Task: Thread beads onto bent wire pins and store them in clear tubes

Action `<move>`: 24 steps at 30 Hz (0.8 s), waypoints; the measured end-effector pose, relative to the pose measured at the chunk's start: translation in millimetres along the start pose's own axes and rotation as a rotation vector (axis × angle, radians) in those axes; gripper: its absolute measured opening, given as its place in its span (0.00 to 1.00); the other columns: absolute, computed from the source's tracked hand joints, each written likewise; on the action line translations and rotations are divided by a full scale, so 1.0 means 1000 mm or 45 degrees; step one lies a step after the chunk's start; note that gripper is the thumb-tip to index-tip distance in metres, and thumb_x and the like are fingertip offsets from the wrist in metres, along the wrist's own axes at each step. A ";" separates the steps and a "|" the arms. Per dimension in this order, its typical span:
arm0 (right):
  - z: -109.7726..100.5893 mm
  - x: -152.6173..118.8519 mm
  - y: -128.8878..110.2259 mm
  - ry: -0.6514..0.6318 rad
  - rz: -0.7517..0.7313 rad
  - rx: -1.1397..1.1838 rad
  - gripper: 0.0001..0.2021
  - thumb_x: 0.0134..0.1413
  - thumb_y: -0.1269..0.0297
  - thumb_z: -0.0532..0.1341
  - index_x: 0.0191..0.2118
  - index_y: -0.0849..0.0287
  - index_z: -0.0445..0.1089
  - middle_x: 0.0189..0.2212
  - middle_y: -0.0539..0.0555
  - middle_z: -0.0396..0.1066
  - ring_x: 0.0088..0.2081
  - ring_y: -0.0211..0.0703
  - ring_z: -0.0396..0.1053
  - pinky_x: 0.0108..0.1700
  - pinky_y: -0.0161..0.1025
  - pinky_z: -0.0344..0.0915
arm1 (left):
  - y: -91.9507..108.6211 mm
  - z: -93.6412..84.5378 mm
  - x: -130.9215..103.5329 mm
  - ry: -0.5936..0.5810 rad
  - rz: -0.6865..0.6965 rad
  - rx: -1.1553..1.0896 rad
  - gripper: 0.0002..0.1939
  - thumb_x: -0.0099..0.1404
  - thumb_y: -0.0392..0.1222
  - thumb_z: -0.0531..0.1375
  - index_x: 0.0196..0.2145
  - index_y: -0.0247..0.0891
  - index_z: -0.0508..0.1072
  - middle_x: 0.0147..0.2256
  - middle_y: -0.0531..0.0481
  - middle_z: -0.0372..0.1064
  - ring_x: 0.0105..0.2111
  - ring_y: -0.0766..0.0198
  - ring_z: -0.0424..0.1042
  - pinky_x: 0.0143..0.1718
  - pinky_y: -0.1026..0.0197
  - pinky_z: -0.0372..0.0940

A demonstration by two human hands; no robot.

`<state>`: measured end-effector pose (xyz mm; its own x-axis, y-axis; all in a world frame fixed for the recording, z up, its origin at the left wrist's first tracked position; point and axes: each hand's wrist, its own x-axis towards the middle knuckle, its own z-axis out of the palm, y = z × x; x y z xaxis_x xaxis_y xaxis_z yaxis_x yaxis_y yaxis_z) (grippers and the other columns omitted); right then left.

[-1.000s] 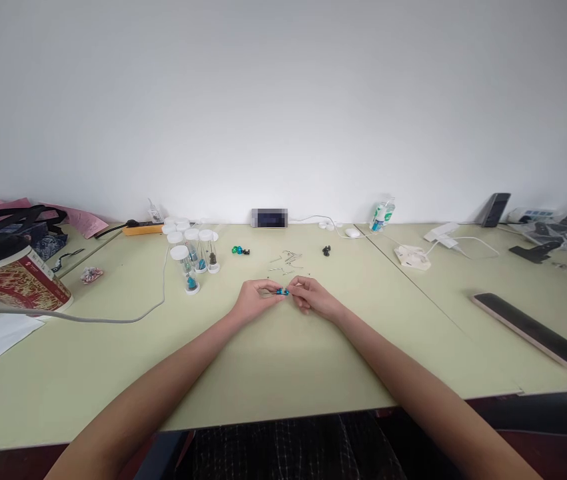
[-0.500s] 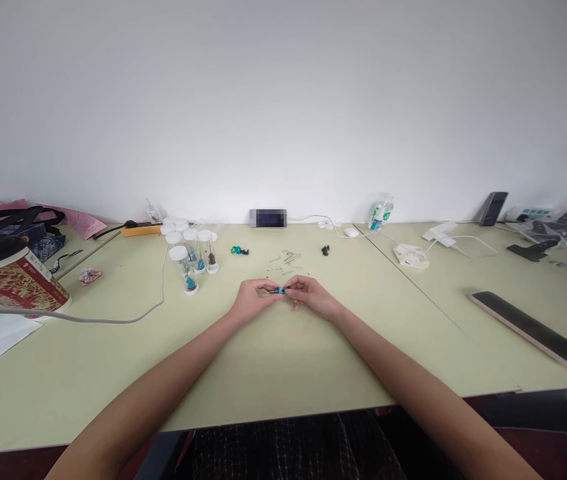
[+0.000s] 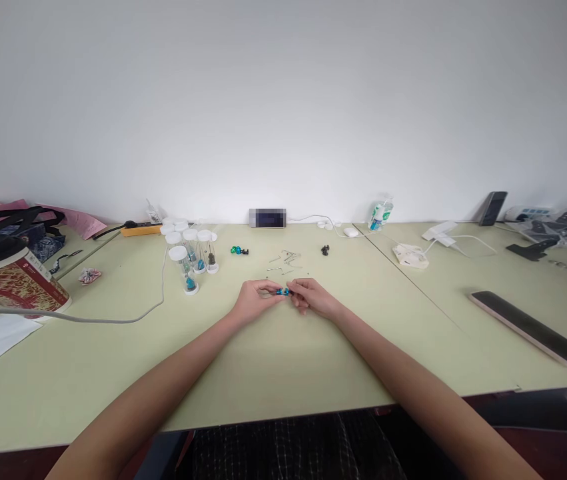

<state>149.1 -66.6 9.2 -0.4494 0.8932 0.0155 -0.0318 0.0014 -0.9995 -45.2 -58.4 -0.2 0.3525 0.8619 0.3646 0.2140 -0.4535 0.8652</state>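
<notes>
Both hands meet over the near middle of the pale green worktop (image 3: pixel 243 360). Left hand (image 3: pixel 256 299): thumb and fingers pinched on a small blue piece (image 3: pixel 284 291), a thin pale line running from it back into the grip. Right hand (image 3: pixel 313 297): thumb and forefinger closed on the right end of the same piece, remaining fingers curled beneath. Blue piece therefore lies between the two sets of fingertips; from where I stand, cannot tell whether it touches the surface.

Just beyond the hands: loose thin pins (image 3: pixel 287 259), scattered. Farther left of these, a green, blue and black bead cluster (image 3: pixel 239 251); to their right, a black cluster (image 3: pixel 325 251). Left of the left hand, a group of clear tubes (image 3: pixel 189 272), upright, white-capped, some with blue contents. Phone (image 3: pixel 268 219) at the back, propped near the wall (image 3: pixel 283 113).
</notes>
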 end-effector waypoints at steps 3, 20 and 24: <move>0.000 0.000 0.000 0.031 -0.041 0.004 0.14 0.45 0.55 0.65 0.31 0.60 0.67 0.24 0.48 0.66 0.22 0.31 0.60 0.27 0.33 0.65 | -0.001 -0.001 0.000 0.010 -0.005 0.006 0.13 0.51 0.45 0.65 0.34 0.37 0.77 0.32 0.47 0.76 0.34 0.60 0.74 0.38 0.59 0.68; 0.000 0.001 0.001 0.030 -0.006 -0.016 0.17 0.48 0.50 0.62 0.24 0.61 0.66 0.19 0.47 0.64 0.17 0.30 0.55 0.22 0.34 0.63 | 0.000 0.001 0.000 0.009 0.012 -0.007 0.13 0.51 0.46 0.65 0.34 0.37 0.77 0.32 0.48 0.76 0.34 0.60 0.74 0.39 0.59 0.68; -0.001 0.001 0.001 0.053 -0.028 -0.017 0.15 0.43 0.53 0.66 0.30 0.61 0.67 0.25 0.48 0.68 0.21 0.31 0.61 0.28 0.35 0.66 | 0.000 0.000 0.000 0.018 0.003 -0.004 0.13 0.51 0.46 0.65 0.33 0.37 0.77 0.32 0.47 0.76 0.33 0.60 0.74 0.38 0.59 0.68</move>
<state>149.3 -65.7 7.7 -0.4112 0.9108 0.0369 -0.0294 0.0272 -0.9992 -44.7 -58.7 0.1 0.3400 0.8639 0.3715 0.2102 -0.4549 0.8654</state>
